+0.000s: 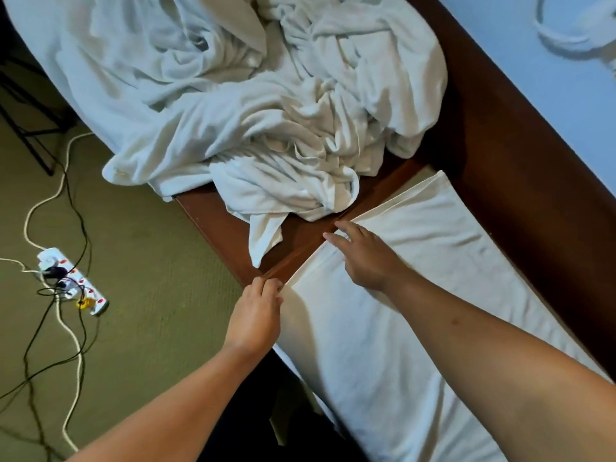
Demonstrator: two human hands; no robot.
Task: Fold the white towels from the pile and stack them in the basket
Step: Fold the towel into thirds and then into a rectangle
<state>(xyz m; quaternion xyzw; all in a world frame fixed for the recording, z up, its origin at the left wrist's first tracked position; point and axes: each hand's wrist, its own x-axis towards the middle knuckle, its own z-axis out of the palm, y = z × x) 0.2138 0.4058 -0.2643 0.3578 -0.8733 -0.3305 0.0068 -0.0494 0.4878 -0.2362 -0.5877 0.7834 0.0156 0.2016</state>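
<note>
I can read no text, label, brand or number anywhere in this view. The only candidate is the power strip (71, 281) on the floor (150, 261) off the worktop's left edge. It carries small red marks along its body, but they are too small and blurred for me to make out as letters or figures.

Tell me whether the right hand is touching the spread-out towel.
Touching. The head view shows the right hand resting flat on the spread-out towel near its far edge, fingers extended across the cloth.
</note>
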